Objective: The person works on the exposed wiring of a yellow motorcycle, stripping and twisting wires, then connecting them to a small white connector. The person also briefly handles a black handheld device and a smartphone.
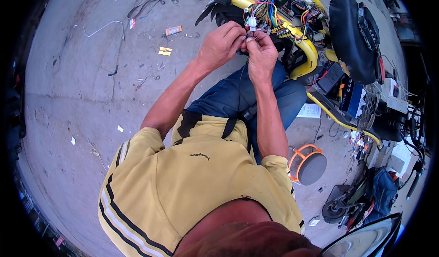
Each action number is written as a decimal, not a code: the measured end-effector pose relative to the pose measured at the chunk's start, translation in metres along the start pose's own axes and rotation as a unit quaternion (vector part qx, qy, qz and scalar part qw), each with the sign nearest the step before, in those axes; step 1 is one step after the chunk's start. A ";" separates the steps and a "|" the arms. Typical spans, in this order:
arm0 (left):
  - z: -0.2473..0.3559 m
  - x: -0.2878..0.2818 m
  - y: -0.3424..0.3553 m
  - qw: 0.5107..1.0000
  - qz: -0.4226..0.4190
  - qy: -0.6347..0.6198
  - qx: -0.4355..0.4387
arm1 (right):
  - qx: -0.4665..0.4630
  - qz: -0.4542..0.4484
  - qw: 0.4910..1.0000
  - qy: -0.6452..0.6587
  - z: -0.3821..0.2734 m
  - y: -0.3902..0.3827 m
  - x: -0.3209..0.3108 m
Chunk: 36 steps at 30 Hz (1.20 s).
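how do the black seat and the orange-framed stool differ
The black seat is long and curved, while the orange-framed stool has a round grey disc. The seat looks larger in the picture than the stool. The seat is beside the yellow frame; the stool is apart from it, nearer the person's right elbow. Both are to the person's right.

Beneath a white plastic connector (251,23) on a bundle of multicoloured wires (265,10), the left hand (224,44) and right hand (261,56) meet with pinched fingertips around a thin dark wire (240,84) that hangs down between the forearms. The bundle lies along a yellow tubular metal frame (311,60), with a long black padded seat (347,37) to its right. An orange-framed round stool with a grey disc (313,169) is on the grey concrete floor (82,83), right of the person's body.
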<state>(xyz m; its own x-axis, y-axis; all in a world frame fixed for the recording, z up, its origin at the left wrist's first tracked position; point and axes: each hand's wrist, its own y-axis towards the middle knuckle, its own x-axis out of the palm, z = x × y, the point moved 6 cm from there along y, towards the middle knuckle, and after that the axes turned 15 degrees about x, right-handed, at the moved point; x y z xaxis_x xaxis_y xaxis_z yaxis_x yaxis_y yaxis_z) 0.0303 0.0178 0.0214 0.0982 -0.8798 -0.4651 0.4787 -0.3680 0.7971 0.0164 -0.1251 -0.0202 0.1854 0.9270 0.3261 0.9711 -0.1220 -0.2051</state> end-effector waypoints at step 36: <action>-0.055 0.027 -0.030 0.855 -0.003 -0.405 -0.325 | 0.017 -0.019 0.992 -0.123 -0.010 0.004 -0.004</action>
<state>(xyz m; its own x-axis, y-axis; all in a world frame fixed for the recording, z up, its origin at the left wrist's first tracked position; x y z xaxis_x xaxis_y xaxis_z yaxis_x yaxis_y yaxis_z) 0.0664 0.0219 -0.0360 -0.4158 -0.8953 0.1598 0.8864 -0.3597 0.2914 0.0207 -0.1323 -0.0133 0.1021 0.9898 0.0997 0.9702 -0.0770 -0.2295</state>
